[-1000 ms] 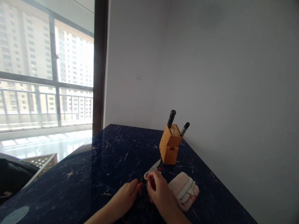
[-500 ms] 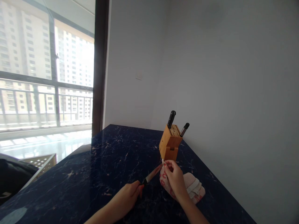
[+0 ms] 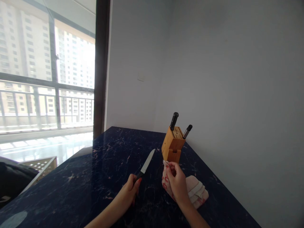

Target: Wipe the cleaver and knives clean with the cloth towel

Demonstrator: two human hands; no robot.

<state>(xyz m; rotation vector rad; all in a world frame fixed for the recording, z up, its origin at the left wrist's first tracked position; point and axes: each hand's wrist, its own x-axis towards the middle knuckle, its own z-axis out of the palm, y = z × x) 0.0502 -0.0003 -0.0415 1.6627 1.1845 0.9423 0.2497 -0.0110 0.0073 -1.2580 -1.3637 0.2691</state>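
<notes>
My left hand (image 3: 129, 191) is closed round the black handle of a kitchen knife (image 3: 147, 161). The bare blade slants up and away to the right, apart from the cloth. Between the fingertips of my right hand (image 3: 177, 180) is pinched one end of a pink and white patterned cloth (image 3: 197, 191). The cloth hangs below those fingers, and its folded part rests on the table to the right of my wrist. Just beyond my right hand stands a wooden knife block (image 3: 173, 145). A black-handled knife (image 3: 174, 121) and a second black-ended handle (image 3: 187, 131) stick out of it.
The dark blue marbled table (image 3: 118, 152) runs back to a grey wall (image 3: 225, 95). A wall switch (image 3: 140, 77) sits above its far end. At the lower left are a black item (image 3: 16, 177) and a pale perforated panel (image 3: 45, 167), with large windows behind.
My left hand has drawn the knife away from the cloth, toward the left, and its blade now points further up. My right hand keeps its pinch on the cloth, nearly unmoved.
</notes>
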